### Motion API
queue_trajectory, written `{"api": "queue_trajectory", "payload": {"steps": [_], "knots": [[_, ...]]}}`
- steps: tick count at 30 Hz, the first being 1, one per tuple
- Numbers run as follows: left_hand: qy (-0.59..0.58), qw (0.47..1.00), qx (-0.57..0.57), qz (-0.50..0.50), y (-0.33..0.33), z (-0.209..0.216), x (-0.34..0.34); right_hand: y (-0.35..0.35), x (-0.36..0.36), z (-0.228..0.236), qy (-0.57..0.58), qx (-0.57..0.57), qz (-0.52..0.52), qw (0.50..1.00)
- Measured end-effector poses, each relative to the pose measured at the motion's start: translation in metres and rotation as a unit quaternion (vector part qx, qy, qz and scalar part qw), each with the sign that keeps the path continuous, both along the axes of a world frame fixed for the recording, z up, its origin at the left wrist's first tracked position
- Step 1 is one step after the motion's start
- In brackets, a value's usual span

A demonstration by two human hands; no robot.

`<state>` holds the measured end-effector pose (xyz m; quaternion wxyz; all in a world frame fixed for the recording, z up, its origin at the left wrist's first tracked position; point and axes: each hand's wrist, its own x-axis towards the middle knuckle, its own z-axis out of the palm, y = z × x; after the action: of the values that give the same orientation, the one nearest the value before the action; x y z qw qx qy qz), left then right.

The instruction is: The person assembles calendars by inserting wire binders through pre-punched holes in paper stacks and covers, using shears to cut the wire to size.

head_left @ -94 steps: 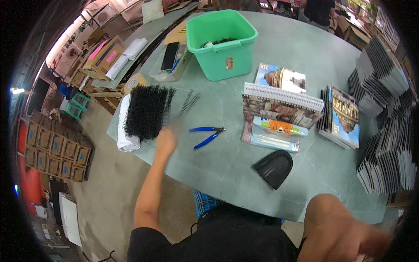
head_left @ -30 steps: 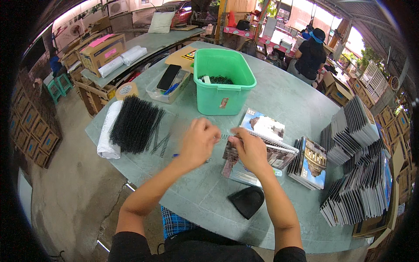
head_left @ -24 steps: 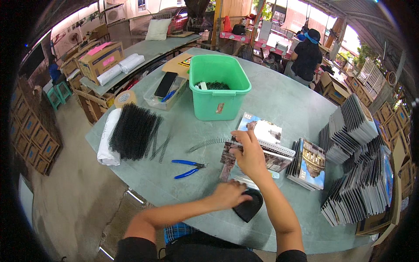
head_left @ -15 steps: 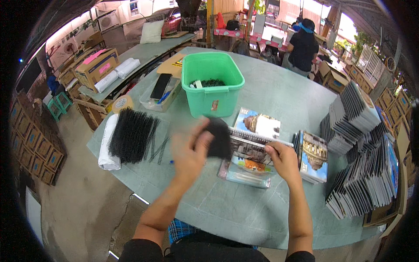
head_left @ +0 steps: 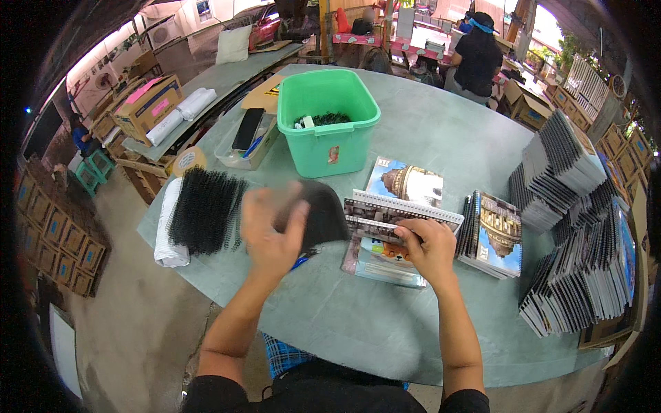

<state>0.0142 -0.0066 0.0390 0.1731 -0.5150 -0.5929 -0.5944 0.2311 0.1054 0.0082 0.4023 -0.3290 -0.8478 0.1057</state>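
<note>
My right hand [head_left: 428,249] is closed on a notebook [head_left: 406,210] with a row of punched holes along its upper edge, tilted up above the table. Its thumb presses a strip with grey pictures on the near side. To the left, my left hand [head_left: 270,227] is blurred, its thumb against a black rounded flat piece [head_left: 318,213] that it appears to grip. The fingers behind are smeared. Below that piece, a blue-handled tool [head_left: 301,261] lies partly hidden. Under the notebook are a picture-covered book [head_left: 406,182] and a light-blue booklet with a cartoon animal [head_left: 385,267].
A bundle of black spiral coils [head_left: 206,213] lies on a white roll [head_left: 169,241] at left. Behind stands a green bin [head_left: 327,155] beside a tray [head_left: 241,160] with a phone. Notebooks [head_left: 499,234] and tall notebook stacks [head_left: 578,275] fill the right. A person [head_left: 475,62] stands farther back.
My left hand and the black piece have shifted left, away from the notebook. My right hand still holds the notebook, now a little farther left. The view has moved slightly.
</note>
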Motion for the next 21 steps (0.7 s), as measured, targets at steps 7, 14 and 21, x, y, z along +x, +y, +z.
{"api": "queue_trajectory", "payload": {"steps": [7,14,21], "knots": [[0.103,0.993,-0.050,-0.036,-0.003,0.007,0.003,-0.002,-0.006,-0.006,0.001,0.044,0.002,0.999],[0.108,0.971,-0.154,-0.148,0.008,-0.004,0.019,-0.006,0.005,0.004,-0.070,0.079,-0.004,0.994],[0.097,0.946,-0.259,-0.172,0.012,-0.005,0.026,0.012,0.046,-0.004,0.125,-0.269,0.042,0.954]]}}
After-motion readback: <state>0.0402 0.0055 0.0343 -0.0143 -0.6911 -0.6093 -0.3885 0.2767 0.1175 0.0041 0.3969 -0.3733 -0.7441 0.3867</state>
